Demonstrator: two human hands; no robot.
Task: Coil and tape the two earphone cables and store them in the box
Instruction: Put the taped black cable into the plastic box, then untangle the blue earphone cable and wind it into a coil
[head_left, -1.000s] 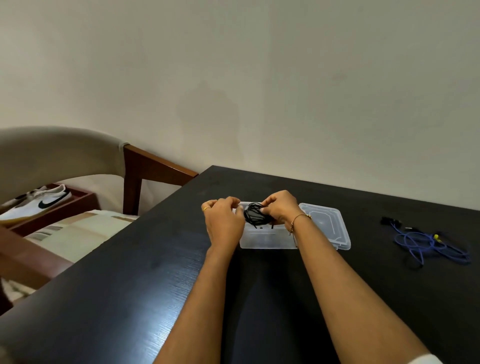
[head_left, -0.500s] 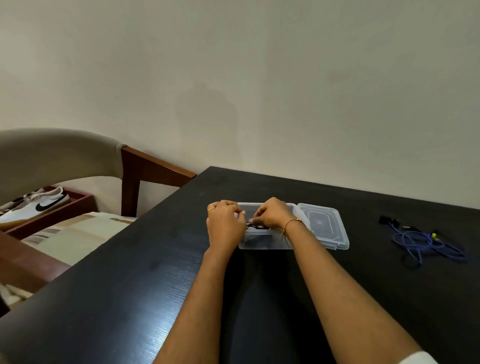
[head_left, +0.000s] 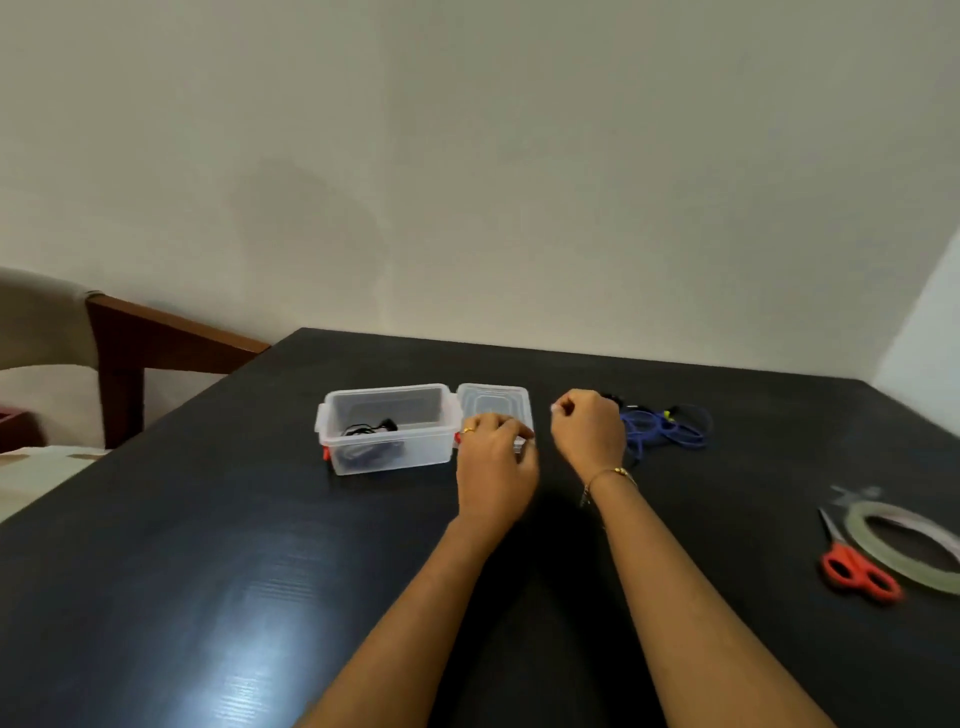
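Now the black coiled earphone cable (head_left: 371, 429) lies inside the clear box (head_left: 388, 428), released since a moment ago. Both hands have moved right: left hand (head_left: 496, 467) loosely curled, empty; right hand (head_left: 589, 431) curled, empty, beside the blue earphone cable (head_left: 662, 427). Scissors (head_left: 857, 566) and tape roll (head_left: 909, 545) rest on the black table (head_left: 208, 545).

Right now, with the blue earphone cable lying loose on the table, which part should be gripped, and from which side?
Probably the bunched loops at the middle of the blue earphone cable, taken from above and from its near left side, where the right hand is beside it. The cable lies flat and tangled on the table, so a pinch across several loops should lift it whole; its ends trail loose.
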